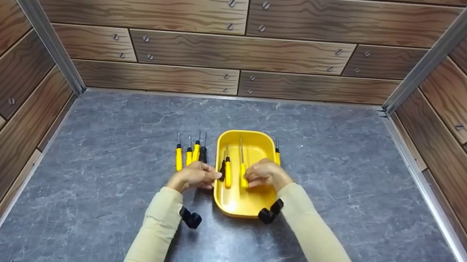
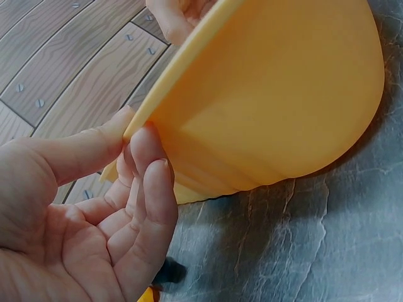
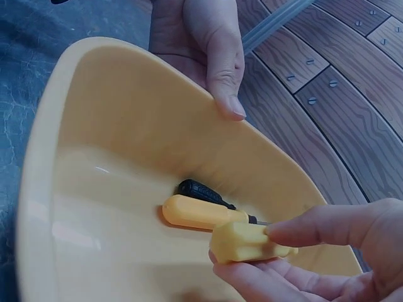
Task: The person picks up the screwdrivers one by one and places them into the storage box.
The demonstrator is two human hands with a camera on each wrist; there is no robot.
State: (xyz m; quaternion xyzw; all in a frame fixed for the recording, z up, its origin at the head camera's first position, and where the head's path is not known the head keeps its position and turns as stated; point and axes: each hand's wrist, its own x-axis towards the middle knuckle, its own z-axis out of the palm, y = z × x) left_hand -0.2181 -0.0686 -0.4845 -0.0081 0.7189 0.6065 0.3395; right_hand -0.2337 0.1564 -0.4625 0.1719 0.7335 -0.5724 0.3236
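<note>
In the head view a yellow tray [image 1: 236, 206] stands on the grey marbled surface. My left hand [image 1: 196, 174] pinches its left rim between thumb and fingers, as the left wrist view also shows. Inside the tray my right hand [image 1: 267, 173] holds a yellow-handled screwdriver [image 1: 243, 175] by the handle, its shaft pointing away from me. Two more lie on the tray's left side: a yellow-and-black screwdriver [image 1: 228, 173] and a black-handled screwdriver [image 3: 204, 192]. The tip of the held screwdriver cannot be made out in the right wrist view.
Left of the tray several screwdrivers [image 1: 179, 158] lie side by side, partly behind my left hand. Another yellow-handled screwdriver [image 1: 277, 153] lies against the tray's right side. Wood-patterned walls [image 1: 190, 48] enclose the surface at the back and both sides.
</note>
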